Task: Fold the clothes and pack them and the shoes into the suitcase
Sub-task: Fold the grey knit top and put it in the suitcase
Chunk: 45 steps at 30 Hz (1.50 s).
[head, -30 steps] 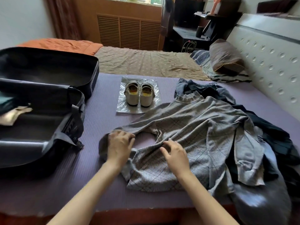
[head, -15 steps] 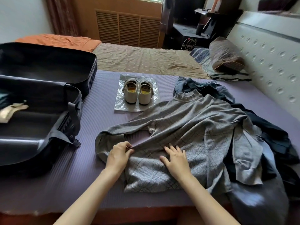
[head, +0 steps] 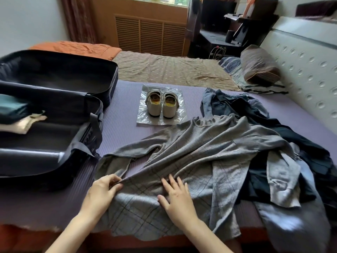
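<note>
both hands have slid nearer on the grey checked knit sweater (head: 191, 157): the left hand (head: 103, 192) now pinches its side edge, the right hand (head: 176, 195) presses flat, so folding has barely begun.

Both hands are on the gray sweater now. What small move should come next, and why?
Probably draw the left hand, pinching an edge of the gray sweater, outward while the flat right hand presses the cloth down. The sweater lies creased between them and partly over the dark clothes, so smoothing should precede folding.

Brown pillow (head: 260, 64), perhaps cables (head: 217, 52) behind
</note>
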Each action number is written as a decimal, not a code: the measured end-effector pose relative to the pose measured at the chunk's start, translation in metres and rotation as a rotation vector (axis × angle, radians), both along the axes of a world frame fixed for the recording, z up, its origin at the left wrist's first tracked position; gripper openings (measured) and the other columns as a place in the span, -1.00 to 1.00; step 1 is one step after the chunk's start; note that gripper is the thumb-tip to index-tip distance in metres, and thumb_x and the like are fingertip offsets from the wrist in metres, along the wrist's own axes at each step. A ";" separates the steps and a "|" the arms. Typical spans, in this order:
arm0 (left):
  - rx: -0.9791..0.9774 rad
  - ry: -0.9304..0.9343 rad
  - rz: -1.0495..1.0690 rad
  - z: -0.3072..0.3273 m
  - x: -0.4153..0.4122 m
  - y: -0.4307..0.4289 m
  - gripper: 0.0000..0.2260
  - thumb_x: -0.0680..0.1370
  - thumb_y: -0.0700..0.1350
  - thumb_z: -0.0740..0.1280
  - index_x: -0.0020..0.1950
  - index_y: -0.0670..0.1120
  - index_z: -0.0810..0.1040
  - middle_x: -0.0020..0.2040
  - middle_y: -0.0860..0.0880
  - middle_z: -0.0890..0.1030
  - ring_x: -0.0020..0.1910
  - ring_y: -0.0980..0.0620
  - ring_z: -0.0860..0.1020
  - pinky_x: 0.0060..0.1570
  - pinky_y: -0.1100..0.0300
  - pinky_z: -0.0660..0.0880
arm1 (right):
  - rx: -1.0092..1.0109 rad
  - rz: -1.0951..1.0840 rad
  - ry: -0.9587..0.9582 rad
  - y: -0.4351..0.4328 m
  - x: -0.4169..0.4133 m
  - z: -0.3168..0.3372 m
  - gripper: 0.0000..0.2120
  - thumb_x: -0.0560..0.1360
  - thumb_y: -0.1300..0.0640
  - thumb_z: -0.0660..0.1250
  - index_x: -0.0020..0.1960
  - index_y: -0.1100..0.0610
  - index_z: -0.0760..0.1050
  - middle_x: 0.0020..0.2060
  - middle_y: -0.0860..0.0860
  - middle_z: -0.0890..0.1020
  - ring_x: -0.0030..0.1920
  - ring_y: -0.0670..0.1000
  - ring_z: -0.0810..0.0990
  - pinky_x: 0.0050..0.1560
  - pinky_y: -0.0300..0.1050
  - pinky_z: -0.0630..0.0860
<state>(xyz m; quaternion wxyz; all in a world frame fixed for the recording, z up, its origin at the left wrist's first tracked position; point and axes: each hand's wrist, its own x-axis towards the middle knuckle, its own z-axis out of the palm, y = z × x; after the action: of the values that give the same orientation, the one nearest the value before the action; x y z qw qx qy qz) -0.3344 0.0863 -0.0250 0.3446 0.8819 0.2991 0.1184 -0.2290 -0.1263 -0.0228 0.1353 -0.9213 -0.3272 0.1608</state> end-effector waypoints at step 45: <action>0.027 -0.074 0.347 0.011 0.182 0.059 -0.80 0.64 -0.07 0.12 0.10 -0.20 0.37 -0.08 -0.17 0.54 -0.06 -0.18 0.53 -0.19 0.10 0.29 | 0.238 0.035 -0.376 0.142 0.262 0.021 -0.87 0.57 0.16 0.27 0.01 0.11 0.59 -0.01 0.02 0.59 -0.09 0.11 0.61 -0.07 0.04 0.55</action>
<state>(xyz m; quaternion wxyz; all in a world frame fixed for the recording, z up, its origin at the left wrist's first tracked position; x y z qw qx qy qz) -0.1524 0.1451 -0.0144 0.3178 0.8166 0.4325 0.2125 0.0332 0.0159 -0.0014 0.1768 -0.9067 -0.3794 -0.0514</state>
